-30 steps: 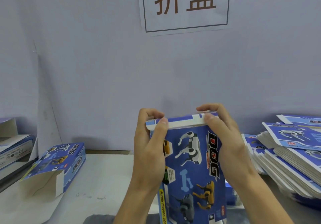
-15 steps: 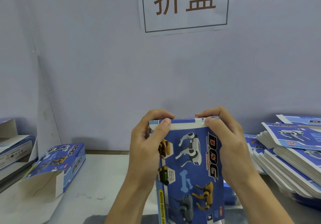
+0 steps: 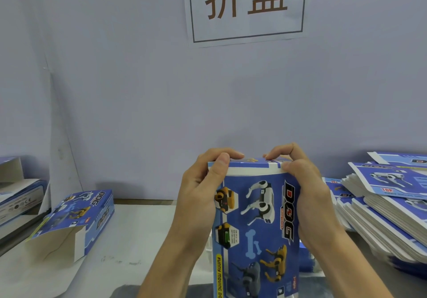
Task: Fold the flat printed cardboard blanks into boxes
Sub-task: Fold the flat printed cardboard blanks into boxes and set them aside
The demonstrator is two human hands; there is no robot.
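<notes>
Over the last second the top flap of the upright blue printed cardboard dog-toy box, held above the grey surface, has folded down nearly flat, both the left hand and right hand keeping their grip curled over its top corners, so this end looks almost closed.

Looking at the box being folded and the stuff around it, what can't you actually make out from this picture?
Head view only:
- Box: bottom end cut off by the frame edge; far side faces away.
- Top flap: whether it is tucked in is hidden under the left hand and right hand.
- Stack of flat blanks: cut off at the right edge; count unreadable.
- Folded box on the left: small print too small.
</notes>
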